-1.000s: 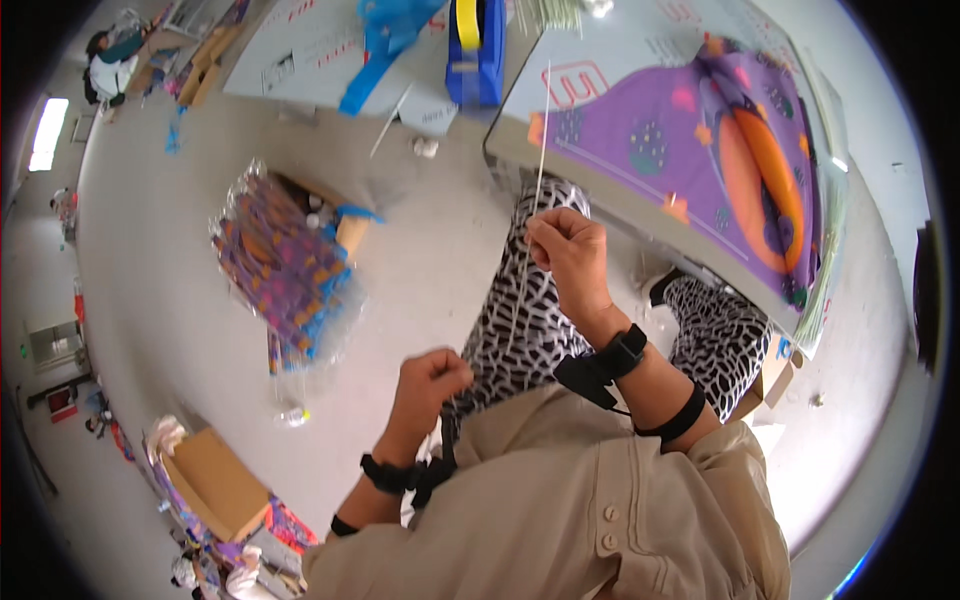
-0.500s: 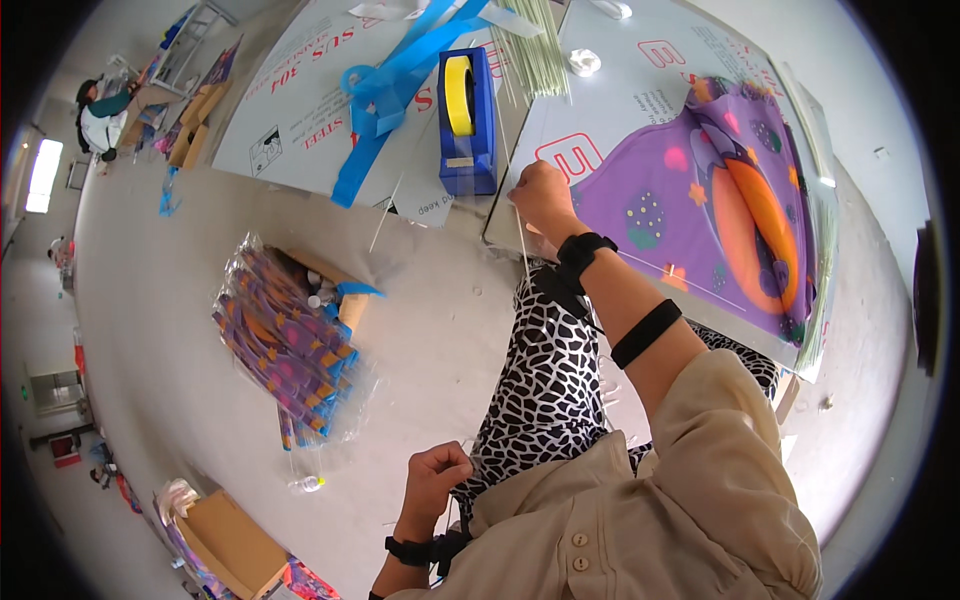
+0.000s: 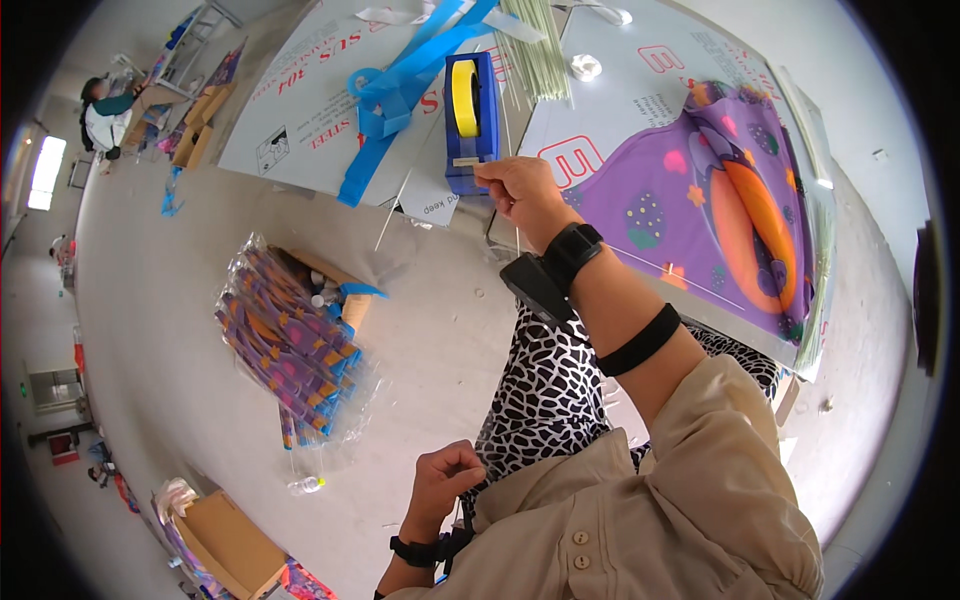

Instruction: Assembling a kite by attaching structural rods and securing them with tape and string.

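Observation:
My right hand (image 3: 528, 198) is at the front of a blue tape dispenser (image 3: 487, 110). Its thumb and finger are pinched together at the cutter, on the tape end, which the fingertips mostly hide. A roll with a yellow core (image 3: 465, 98) sits in the dispenser. A thin pale rod runs downward beneath this hand. To its right lies a purple printed cloth (image 3: 620, 205) with an orange, rounded figure. Low over my lap, my left hand (image 3: 445, 480) is curled closed; whatever its fingers may hold is hidden.
Blue ribbon (image 3: 385, 110) lies left of the dispenser on the film-covered tabletop (image 3: 310, 130). Beyond is a bundle of thin pale rods (image 3: 535, 55). On the floor at left are plastic-wrapped printed pieces (image 3: 285, 345) against a carton, and an open cardboard box (image 3: 230, 540). Another person (image 3: 105, 115) works far left.
My right hand has moved left from beside the cloth to the dispenser's front edge, its wrist turning. My left hand stays closed by my lap, nearly still.

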